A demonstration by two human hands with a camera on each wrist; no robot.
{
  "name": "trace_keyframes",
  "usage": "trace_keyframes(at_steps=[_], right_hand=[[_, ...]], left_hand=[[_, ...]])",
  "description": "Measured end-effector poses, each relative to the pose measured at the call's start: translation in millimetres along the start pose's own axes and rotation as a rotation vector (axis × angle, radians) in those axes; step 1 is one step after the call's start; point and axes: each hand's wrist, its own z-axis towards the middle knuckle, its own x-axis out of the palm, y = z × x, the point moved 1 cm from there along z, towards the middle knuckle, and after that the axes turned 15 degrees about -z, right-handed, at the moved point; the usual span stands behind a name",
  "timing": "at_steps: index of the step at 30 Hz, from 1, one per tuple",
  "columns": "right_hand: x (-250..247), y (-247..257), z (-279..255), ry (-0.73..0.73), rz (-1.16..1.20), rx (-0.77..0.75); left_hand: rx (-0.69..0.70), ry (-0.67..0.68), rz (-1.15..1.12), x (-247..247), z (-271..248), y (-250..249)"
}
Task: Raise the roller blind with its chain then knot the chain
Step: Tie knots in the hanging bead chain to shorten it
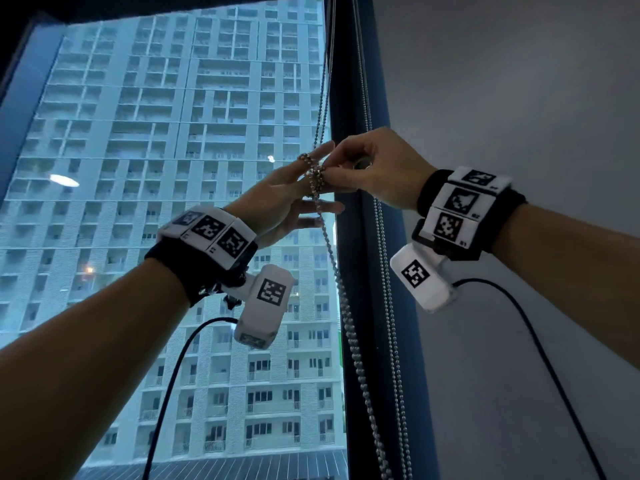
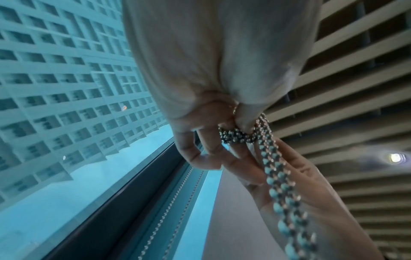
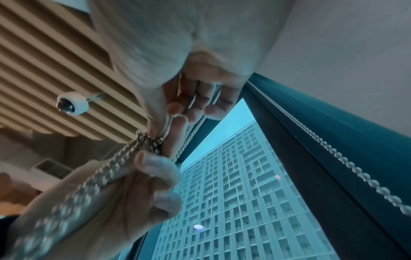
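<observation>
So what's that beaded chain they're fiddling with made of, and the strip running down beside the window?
The chain looks like metal ball chain with a polished silvery finish: its small round beads glint and mirror the blue window light. It could be chrome-coated plastic. The strip looks like matte blue material, smooth and without shine; whether it is fabric or painted trim cannot be told.

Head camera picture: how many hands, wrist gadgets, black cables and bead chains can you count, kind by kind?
Hands: 2, left hand and right hand, meeting at the chain knot
Wrist gadgets: 2
Black cables: 2
Bead chains: 2, the handled one and another by the frame
Total: 8
</observation>
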Motion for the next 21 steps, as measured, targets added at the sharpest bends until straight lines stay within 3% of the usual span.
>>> trace_keyframes(at_steps=[5,11,21], right_hand=[[-3,-4,-3,0.05,0.136,0.049],[-2,-1,-4,0.01,0.254,0.101],[-2,14,-4,0.029,0.119,0.083]], left_hand=[[0.026,-0.024,0.016,-1,-3,-5],[0.01,0.01,0.048,8,-1,-15],[-0.056,0.052,-0.113,3,-1,-10]])
